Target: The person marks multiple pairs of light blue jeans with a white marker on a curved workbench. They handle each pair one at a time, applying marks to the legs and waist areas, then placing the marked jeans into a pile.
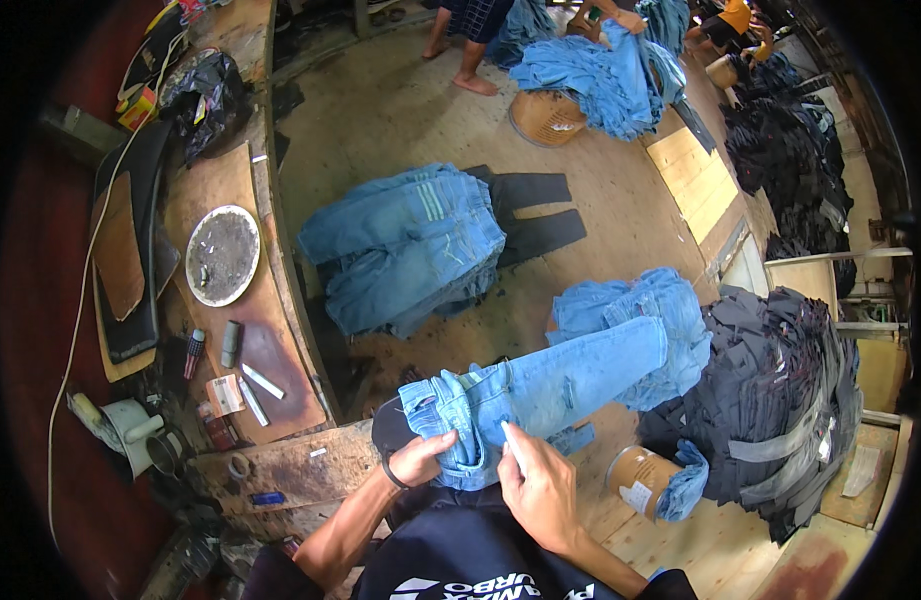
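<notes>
A pair of light blue jeans (pixel 590 372) lies stretched out before me, the waist end near me and the leg reaching to the right. My left hand (pixel 420 462) is closed on the waist end, thumb on top of the denim. In my right hand (pixel 540 490) is a slim white stick (pixel 516 450), its exact kind unclear, with its tip at the denim just below the waistband. Dark worn patches show on the leg. A dark padded surface (pixel 388 428) shows partly from under the waist.
Stacked jeans (pixel 410 240) lie ahead, beside a wooden bench with a round dish (pixel 223 255) and white sticks (pixel 263 381). Jeans heap (pixel 640 310) and dark fabric pile (pixel 750 390) stand right, near a cardboard drum (pixel 640 480). Other people work at the back.
</notes>
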A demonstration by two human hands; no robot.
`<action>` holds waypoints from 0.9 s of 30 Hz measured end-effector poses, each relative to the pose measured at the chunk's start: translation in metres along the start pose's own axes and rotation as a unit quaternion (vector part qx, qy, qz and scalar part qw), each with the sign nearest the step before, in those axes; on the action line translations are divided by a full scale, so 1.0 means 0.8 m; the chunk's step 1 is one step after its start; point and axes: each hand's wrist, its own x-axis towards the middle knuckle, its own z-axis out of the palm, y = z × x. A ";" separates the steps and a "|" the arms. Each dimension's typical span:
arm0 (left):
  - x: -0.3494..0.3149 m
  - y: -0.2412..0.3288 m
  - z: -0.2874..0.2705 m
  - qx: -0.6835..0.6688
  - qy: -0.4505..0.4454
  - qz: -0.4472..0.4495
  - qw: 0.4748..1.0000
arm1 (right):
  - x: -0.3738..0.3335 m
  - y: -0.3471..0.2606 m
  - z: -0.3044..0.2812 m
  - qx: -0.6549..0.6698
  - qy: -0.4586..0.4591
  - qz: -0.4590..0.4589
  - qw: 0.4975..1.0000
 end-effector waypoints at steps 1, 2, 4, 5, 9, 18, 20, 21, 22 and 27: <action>0.000 0.000 -0.001 0.002 -0.010 0.001 1.000 | 0.001 0.000 0.000 0.012 -0.020 -0.004 1.000; -0.001 0.000 -0.001 0.000 -0.018 0.007 1.000 | 0.002 -0.001 -0.002 0.030 -0.027 -0.031 0.999; 0.000 0.000 -0.004 -0.009 -0.043 0.005 0.999 | 0.006 -0.001 -0.005 0.073 -0.036 -0.070 0.994; 0.000 0.001 -0.006 -0.007 -0.053 0.005 0.999 | 0.009 0.001 -0.006 0.066 -0.011 -0.048 0.997; 0.003 -0.001 -0.010 -0.008 -0.048 0.008 0.999 | 0.020 0.010 -0.016 0.184 -0.052 0.089 0.977; 0.005 -0.002 -0.013 0.012 -0.053 0.008 0.999 | 0.031 0.028 -0.025 0.166 -0.050 0.109 0.979; 0.005 -0.002 -0.011 0.005 -0.056 0.006 0.998 | 0.031 0.029 -0.026 0.186 -0.072 0.061 0.978; 0.005 -0.001 -0.009 0.010 -0.048 0.011 0.999 | 0.033 0.030 -0.027 0.140 -0.121 0.125 0.975; 0.006 -0.001 -0.008 0.015 -0.041 0.018 0.999 | 0.033 0.030 -0.026 0.145 -0.067 0.110 0.981; 0.003 0.000 0.001 0.010 -0.022 0.014 1.000 | 0.040 0.033 -0.027 0.131 -0.061 0.088 0.986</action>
